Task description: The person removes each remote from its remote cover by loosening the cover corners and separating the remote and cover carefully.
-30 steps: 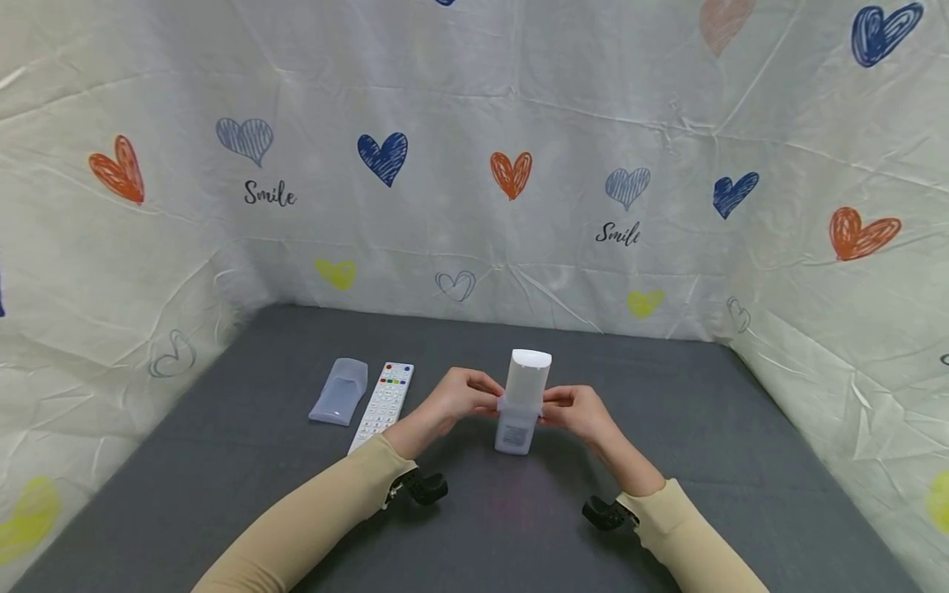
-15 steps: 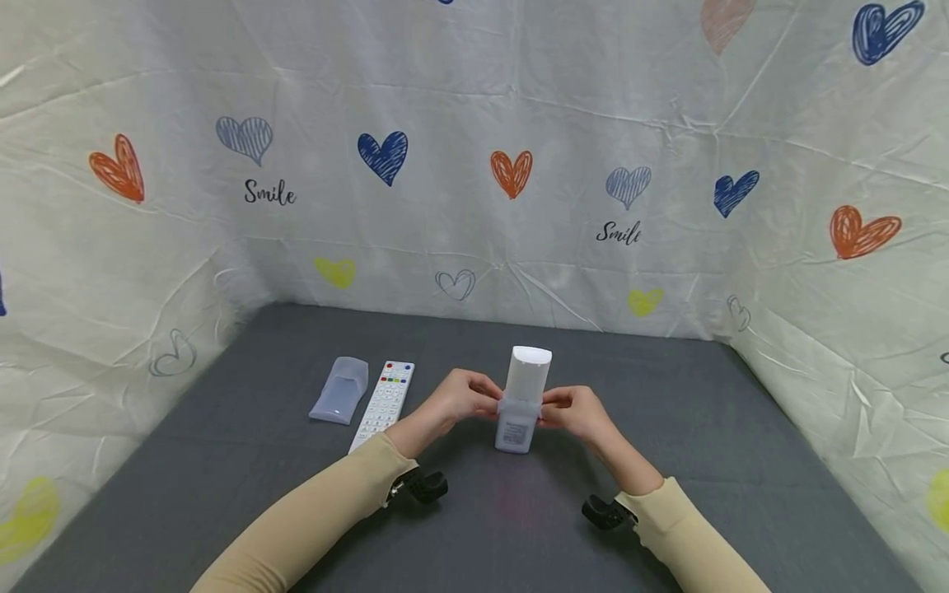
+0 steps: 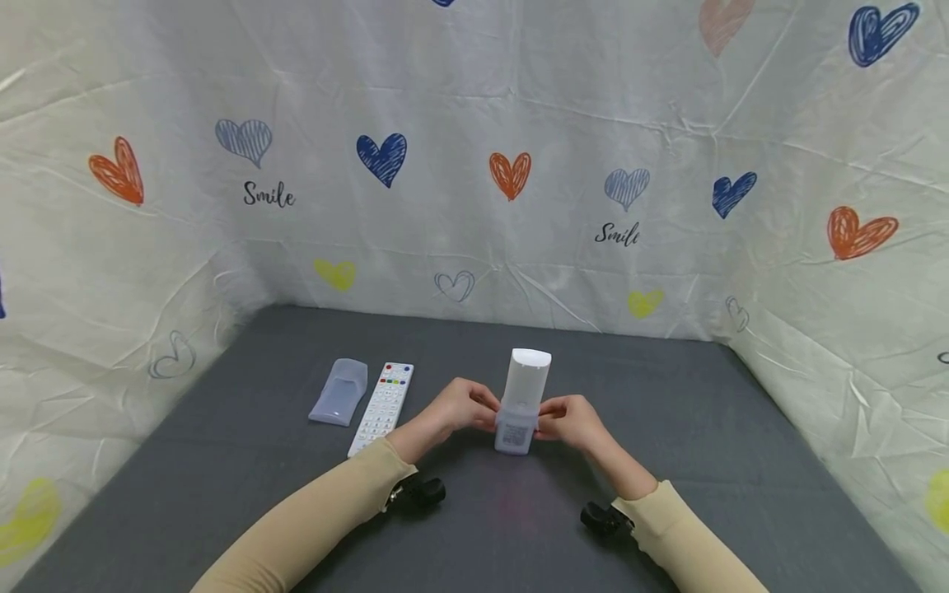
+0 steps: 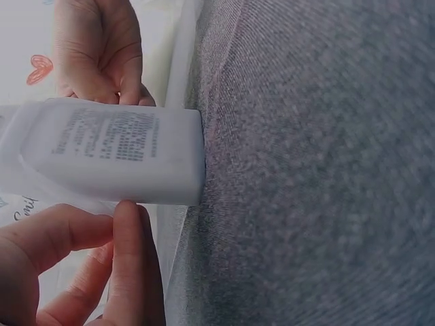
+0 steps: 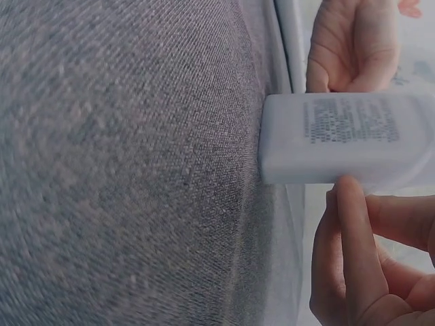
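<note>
A white remote control stands upright on the table, its lower part inside a translucent silicone remote cover. Printed text on the back of the remote shows through the cover. My left hand pinches the cover's edge on the left side with thumb and fingers. From the right, my right hand pinches the opposite edge. In the right wrist view, the right fingertips sit right at the cover's side. The upper part of the remote sticks out above both hands.
Left of my hands, a second white remote with many buttons lies flat on the grey table. Beside it lies another translucent cover. A white curtain with printed hearts surrounds the table at the back and sides.
Both hands have moved slightly down along the remote, and the cover's upper edge sits a little lower. The second remote and the other cover have stayed put.
</note>
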Motion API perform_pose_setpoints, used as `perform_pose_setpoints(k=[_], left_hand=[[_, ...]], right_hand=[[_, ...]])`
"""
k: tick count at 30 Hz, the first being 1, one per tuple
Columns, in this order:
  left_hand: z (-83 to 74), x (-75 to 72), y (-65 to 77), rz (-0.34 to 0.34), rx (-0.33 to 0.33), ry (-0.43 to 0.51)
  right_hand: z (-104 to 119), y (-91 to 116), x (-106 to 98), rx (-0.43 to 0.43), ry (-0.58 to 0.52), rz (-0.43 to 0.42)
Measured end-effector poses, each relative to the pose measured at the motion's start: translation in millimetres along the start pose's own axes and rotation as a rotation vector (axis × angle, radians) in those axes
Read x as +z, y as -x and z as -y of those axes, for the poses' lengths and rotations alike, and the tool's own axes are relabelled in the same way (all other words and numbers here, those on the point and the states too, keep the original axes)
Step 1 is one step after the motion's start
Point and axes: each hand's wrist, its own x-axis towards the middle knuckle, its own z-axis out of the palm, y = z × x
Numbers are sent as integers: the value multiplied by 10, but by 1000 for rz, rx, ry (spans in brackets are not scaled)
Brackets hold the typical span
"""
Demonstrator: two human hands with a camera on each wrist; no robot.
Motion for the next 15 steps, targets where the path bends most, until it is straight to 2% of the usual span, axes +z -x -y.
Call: perform_pose_setpoints(k=[9, 15], left_hand=[[23, 9, 4, -8, -12, -1], [65, 12, -16, 10, 7, 20]], right_hand=[[-26, -17, 18, 27, -11, -2], [-47, -22, 22, 27, -18, 12]])
